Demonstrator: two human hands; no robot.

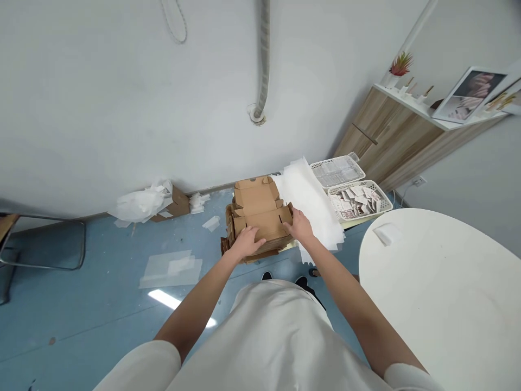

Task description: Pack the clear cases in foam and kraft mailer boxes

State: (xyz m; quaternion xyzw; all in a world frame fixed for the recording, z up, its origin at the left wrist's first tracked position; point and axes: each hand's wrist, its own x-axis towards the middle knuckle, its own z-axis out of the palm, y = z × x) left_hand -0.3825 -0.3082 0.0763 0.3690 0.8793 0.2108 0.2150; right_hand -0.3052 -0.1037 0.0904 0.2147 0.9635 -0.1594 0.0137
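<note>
A flattened brown cardboard box (260,202) lies unfolded on top of a stack of similar cardboard boxes (228,225), its flaps and slots showing. My left hand (246,243) rests on the near left part of this top box, thumb stretched out to the right and fingers lying apart on the board. At the near right corner, my right hand (300,226) grips the side flap, its thumb on the upper face and its fingers at the edge. Beside the stack on the right spreads a pile of white sheets (311,203), partly behind my right hand.
Right of the sheets stand a white basket of small printed cards (358,201) and another basket of clear packets (337,171). A round white table (443,293) fills the right side. Plastic wrapping (142,203) and a small carton (178,203) lie by the wall.
</note>
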